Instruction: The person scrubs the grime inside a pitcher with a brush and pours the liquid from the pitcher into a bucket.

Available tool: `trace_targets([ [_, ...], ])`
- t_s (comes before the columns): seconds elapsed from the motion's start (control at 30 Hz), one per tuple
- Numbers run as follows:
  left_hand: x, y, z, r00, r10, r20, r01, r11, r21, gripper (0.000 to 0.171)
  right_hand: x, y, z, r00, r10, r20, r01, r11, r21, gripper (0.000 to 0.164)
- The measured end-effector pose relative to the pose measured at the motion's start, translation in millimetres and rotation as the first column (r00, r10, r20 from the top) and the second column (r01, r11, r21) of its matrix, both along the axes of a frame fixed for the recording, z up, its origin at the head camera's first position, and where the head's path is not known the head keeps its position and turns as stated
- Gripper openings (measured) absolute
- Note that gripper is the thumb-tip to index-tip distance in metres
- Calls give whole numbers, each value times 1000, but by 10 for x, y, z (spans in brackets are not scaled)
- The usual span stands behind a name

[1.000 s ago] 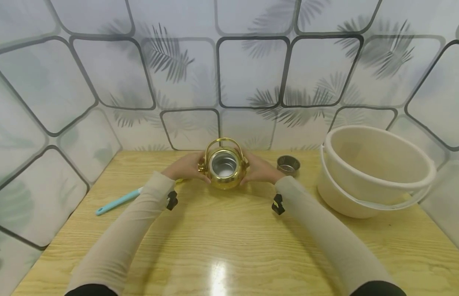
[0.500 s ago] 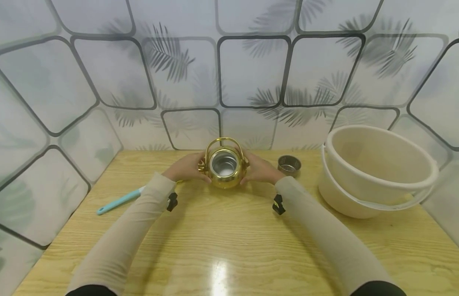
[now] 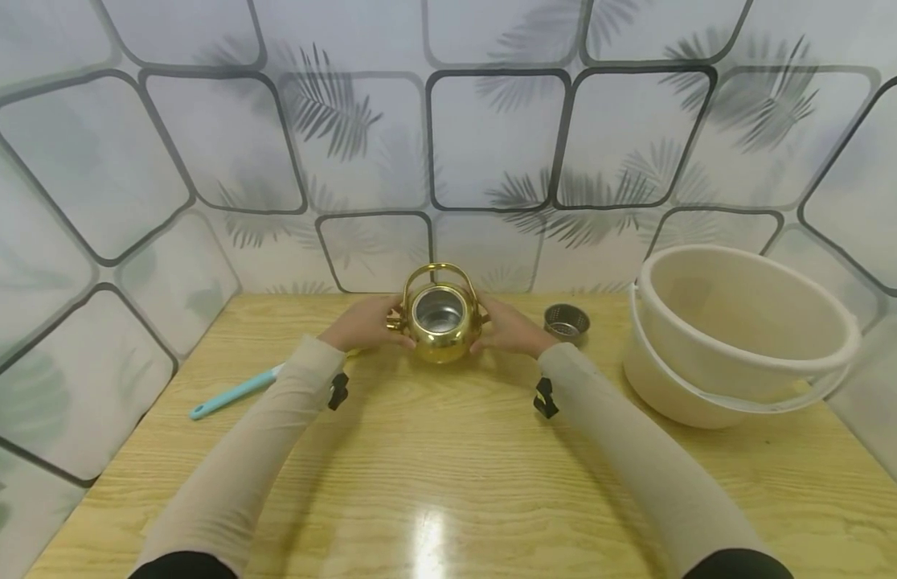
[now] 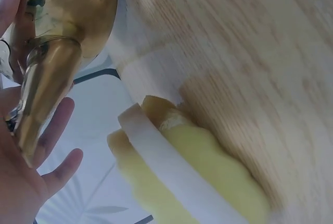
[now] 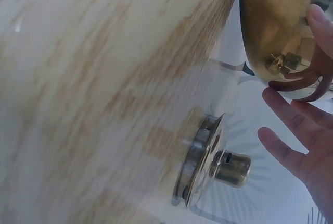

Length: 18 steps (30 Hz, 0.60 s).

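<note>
A gold teapot (image 3: 445,344) with its top uncovered and its arched handle up is held between my two hands, at the far middle of the table. My left hand (image 3: 365,323) grips its spout side, thumb on the front; the spout (image 4: 49,86) passes between thumb and fingers. On the opposite side, my right hand (image 3: 512,328) holds the body with thumb and fingertips. Beyond the pot's rim, the silvery inside (image 3: 439,310) shows. Whether the base touches the table cannot be told.
Left lies a brush with a blue handle (image 3: 235,394) and yellow sponge head (image 4: 208,156), mostly behind my left arm. A perforated metal strainer (image 3: 567,323) stands right. A knobbed metal lid (image 5: 205,161) lies near my right hand. A cream bucket (image 3: 709,378) stands farther right.
The teapot has moved slightly up and away in the head view, and its mouth has tipped a little, so the pale bottom inside shows less. Both hands keep their hold.
</note>
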<state>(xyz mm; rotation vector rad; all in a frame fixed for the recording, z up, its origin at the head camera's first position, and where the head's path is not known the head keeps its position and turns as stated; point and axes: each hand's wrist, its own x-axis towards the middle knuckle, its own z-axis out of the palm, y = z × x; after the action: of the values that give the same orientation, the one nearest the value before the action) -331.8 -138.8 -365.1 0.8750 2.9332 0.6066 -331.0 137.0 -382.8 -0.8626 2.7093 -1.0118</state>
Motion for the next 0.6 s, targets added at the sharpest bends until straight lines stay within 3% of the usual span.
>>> trace_targets([
  [0.2,-47,20,24,1000,7,-29,-7,1000,-27,67,-43,18,-37,1000,-14,20,14,1000,3,106],
  [0.37,-76,32,17,998,-5,-62,2,999,-48,70,-64,32,-59,1000,-24,11,24,1000,10,106],
  [0.6,-80,27,-21,1000,-9,-28,9,1000,-2,70,-63,35,-71,999,-30,15,30,999,20,105],
])
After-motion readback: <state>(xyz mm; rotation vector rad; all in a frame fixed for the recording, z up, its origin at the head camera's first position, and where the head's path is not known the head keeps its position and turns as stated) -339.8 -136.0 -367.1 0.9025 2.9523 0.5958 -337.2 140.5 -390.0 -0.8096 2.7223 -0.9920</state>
